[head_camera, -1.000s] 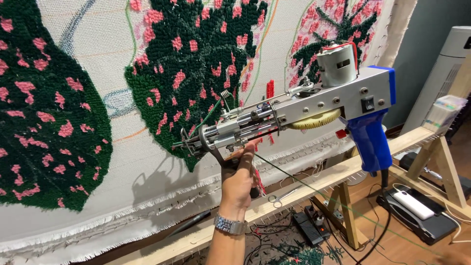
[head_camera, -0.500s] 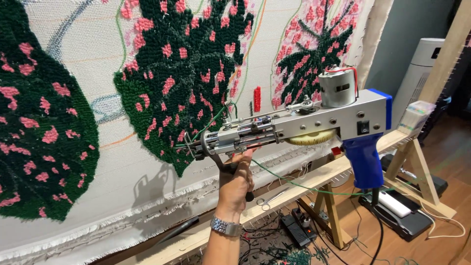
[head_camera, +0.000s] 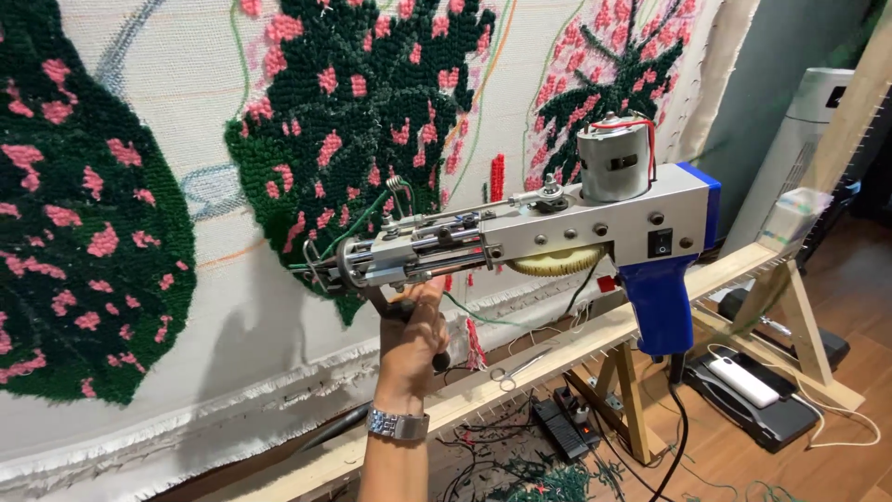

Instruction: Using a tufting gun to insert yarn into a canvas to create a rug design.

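Fingers of our left hand wrap the front handle of the tufting gun, its needle end against the stretched cloth; our right hand is unseen.

The tufting gun has a brushed, matt metal body, a glossy blue plastic grip and a shiny steel motor can. Behind it, the backing cloth looks coarsely woven, carrying fuzzy yarn pile. The frame rail is bare, unfinished wood.

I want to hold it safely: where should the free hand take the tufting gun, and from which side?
Probably the blue handle of the tufting gun, taken from below and behind. It hangs down free under the body, clear of the yellow gear and needle end. The left hand grips the black front handle underneath.
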